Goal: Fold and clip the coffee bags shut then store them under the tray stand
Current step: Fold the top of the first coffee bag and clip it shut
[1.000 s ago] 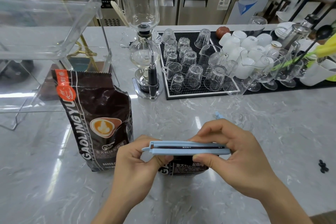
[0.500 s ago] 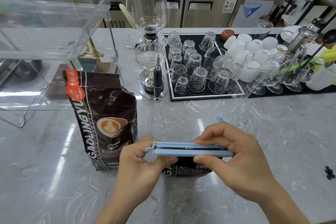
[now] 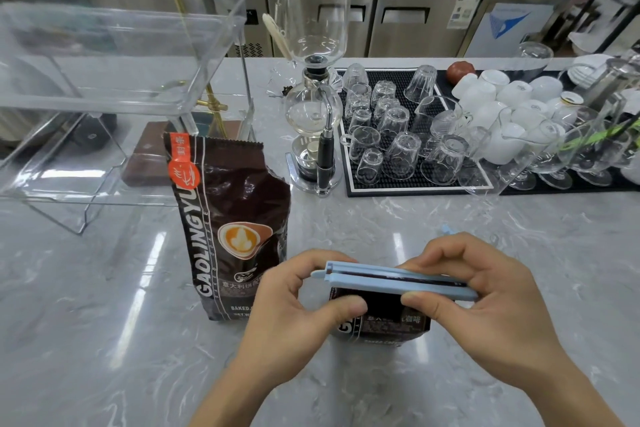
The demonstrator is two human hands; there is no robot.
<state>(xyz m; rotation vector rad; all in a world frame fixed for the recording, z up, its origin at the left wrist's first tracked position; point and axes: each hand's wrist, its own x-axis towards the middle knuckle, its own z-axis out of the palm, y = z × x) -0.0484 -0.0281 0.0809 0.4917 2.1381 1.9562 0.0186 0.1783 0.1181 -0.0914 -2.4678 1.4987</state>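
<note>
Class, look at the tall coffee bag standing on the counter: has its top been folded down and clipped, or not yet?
Not yet. The tall coffee bag stands upright at full height, its crimped top edge unfolded, with no clip on it.

Left of the siphon brewer (image 3: 313, 121) — the tray stand (image 3: 117, 55); right, the glass mat (image 3: 408, 128); before it, an upright coffee bag (image 3: 228, 218).

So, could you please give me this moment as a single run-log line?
step: clipping folded coffee bag | both hands on blue clip: left hand, right hand | second bag: upright, unclipped
</note>
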